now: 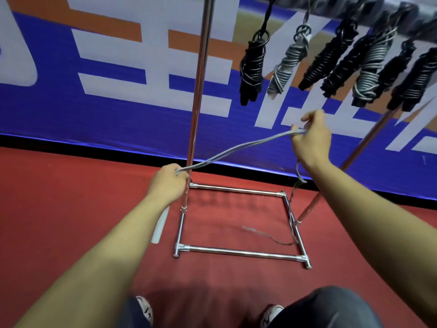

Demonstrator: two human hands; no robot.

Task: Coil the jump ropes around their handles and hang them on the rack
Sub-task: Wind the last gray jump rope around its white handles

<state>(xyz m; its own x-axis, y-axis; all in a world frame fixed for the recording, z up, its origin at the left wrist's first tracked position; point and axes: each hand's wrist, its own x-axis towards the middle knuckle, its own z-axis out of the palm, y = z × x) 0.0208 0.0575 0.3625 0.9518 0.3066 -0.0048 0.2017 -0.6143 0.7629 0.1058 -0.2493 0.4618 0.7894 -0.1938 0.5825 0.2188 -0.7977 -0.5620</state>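
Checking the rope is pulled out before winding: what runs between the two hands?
In the head view, a doubled stretch of grey rope spans from the left hand to the right hand, crossing in front of the rack's upright pole.

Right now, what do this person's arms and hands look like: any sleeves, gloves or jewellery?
Both forearms are bare as far as the frame shows, with no sleeves in view. The left hand and right hand wear no gloves, and no rings, watch or bracelets are visible. Lower down are dark trousers and white shoes.

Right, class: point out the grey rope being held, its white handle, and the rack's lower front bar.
grey rope (236, 149), head view, mid-span stretched between both hands.
white handle (160, 227), head view, shaft below the left hand.
rack's lower front bar (238, 252), head view, middle of the chrome tube.
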